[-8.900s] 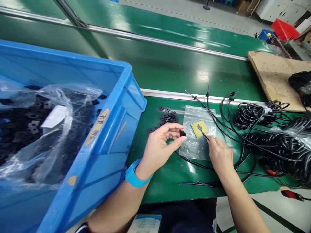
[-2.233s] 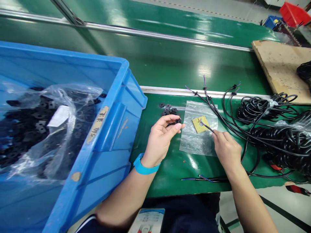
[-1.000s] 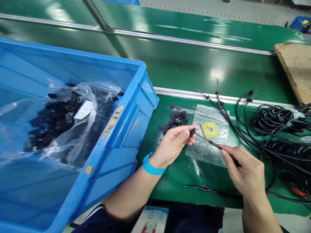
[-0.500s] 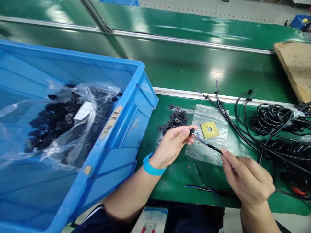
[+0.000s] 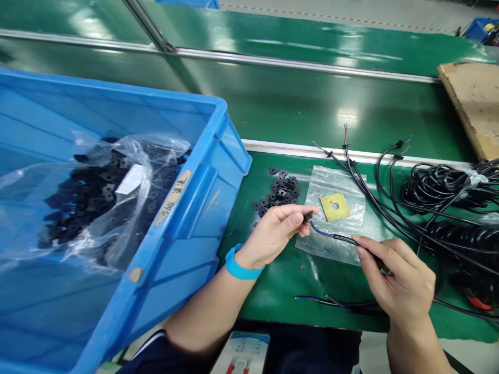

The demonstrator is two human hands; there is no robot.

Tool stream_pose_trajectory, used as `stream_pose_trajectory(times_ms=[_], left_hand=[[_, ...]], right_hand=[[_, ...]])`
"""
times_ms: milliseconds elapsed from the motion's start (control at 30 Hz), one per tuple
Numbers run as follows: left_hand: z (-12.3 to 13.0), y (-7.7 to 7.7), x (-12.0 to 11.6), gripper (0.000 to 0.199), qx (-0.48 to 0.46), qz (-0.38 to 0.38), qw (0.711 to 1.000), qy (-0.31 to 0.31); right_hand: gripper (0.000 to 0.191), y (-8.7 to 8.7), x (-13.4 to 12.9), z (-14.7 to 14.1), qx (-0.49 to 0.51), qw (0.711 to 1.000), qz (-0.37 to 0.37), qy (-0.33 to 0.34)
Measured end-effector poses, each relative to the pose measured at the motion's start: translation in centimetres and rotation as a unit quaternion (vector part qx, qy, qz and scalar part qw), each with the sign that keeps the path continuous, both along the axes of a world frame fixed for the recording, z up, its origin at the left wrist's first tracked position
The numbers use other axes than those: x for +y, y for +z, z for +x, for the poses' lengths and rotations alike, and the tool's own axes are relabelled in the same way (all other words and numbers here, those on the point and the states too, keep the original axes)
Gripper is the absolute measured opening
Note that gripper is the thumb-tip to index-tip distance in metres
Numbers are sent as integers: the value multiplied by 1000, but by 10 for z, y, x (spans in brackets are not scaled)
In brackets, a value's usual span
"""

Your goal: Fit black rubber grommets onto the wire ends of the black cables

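Head view: left hand pinches a black grommet, right hand grips the cable; leads just entering, threading unfinished.

A factory assembly line is shown: a green conveyor belt, a blue parts bin of bagged black components, and bundled black cables are seen.

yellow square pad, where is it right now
The yellow square pad lies on the clear plastic bag right of centre, just beyond the left hand.
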State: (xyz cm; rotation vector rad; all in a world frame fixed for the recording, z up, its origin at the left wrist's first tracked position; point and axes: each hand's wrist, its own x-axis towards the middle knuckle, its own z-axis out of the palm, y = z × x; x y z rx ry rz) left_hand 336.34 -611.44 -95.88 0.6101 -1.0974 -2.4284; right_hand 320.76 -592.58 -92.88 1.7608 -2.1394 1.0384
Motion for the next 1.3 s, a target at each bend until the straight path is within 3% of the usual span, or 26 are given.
stream_pose_trajectory(times_ms=[200,367,567,767,1000,1100,1300], left_hand=[[0,0,3,40,0,-31,998,-48],[-3,-4,17,39,-17,-26,998,-57],[-5,1,23,37,-38,-66,996,-43],[-5,1,22,31,-26,-147,987,-53],[-3,-3,24,31,-13,-159,985,-72],[-3,-4,24,32,-13,-202,977,-74],[-2,-3,21,30,-20,-234,969,-81]], right_hand=[[26,1,-5,4,-49,999,5,-1],[21,-7,-14,15,31,999,-21,-2],[36,-14,-12,20,117,992,-54,16],[12,-6,-12,20,-118,989,29,81],[18,-6,-11,19,-400,899,111,140],[23,-8,-11,18,-448,873,119,151],[27,-15,-12,21,-479,854,134,154]])
